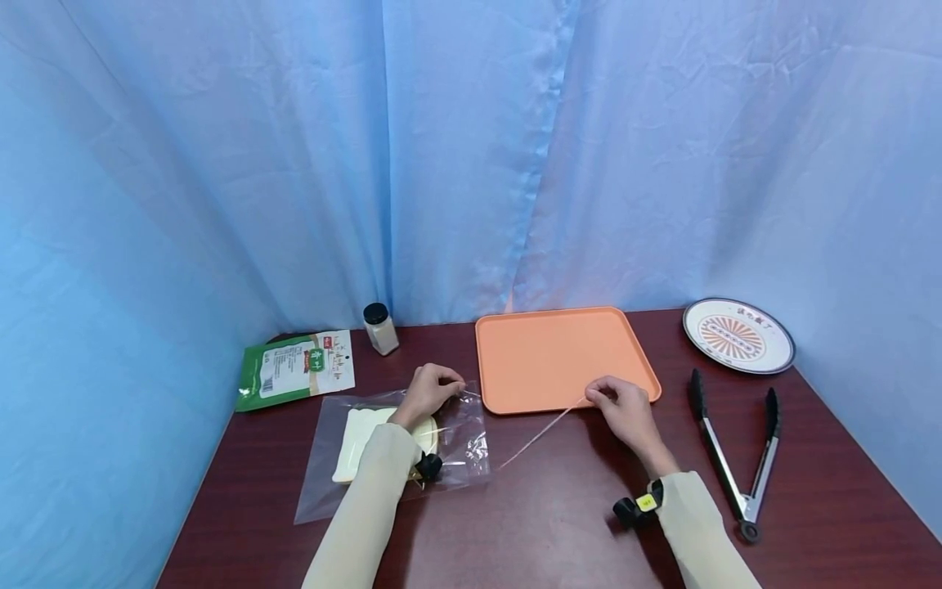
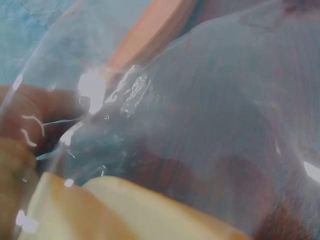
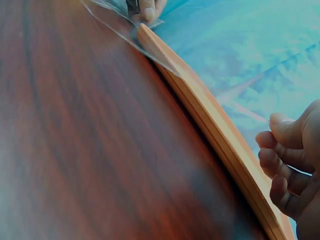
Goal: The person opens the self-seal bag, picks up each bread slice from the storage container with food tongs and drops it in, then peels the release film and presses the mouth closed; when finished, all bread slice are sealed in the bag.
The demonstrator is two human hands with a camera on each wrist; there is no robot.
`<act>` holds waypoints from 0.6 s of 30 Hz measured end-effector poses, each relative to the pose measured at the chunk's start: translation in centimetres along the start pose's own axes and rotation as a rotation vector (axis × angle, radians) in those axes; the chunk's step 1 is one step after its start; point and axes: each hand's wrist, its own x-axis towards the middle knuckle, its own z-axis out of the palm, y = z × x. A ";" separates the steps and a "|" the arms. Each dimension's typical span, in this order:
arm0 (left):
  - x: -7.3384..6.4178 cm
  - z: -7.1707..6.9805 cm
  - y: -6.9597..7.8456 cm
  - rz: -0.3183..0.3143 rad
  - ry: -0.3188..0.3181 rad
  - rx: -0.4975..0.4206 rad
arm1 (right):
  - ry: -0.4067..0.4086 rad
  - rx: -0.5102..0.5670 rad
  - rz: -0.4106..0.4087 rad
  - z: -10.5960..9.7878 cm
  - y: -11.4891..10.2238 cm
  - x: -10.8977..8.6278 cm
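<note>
A clear plastic bag [image 1: 459, 446] lies at the left of the table with pale bread slices [image 1: 356, 442] inside. My left hand [image 1: 428, 394] reaches over the bag and pinches its far right corner; through the film its fingers [image 2: 55, 105] show in the left wrist view, beside the bread [image 2: 145, 207]. A thin pale strip [image 1: 540, 433] runs slantwise from near the bag's near right corner up to my right hand [image 1: 621, 409]. Thumb and fingertips of that hand pinch the strip's end, over the orange tray's front edge. In the right wrist view, its fingers [image 3: 295, 132] are curled.
The orange tray [image 1: 559, 360] lies behind the hands. A green and white packet [image 1: 294, 368] and a black-capped jar [image 1: 381, 329] stand at the back left. Tongs [image 1: 724, 466] lie spread at the right, below a patterned plate [image 1: 765, 352]. Blue curtains [image 1: 471, 164] enclose the table.
</note>
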 end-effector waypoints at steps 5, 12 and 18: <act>0.0 0.1 0.0 -0.014 0.004 -0.007 | 0.044 -0.040 0.007 -1.1 0.9 -1.1; 0.1 0.1 -0.1 -0.003 0.006 -0.009 | 0.038 -0.098 0.051 -2.5 2.2 -2.6; 0.0 0.0 0.0 -0.014 0.005 -0.021 | -0.004 -0.126 0.106 -3.5 2.9 -3.3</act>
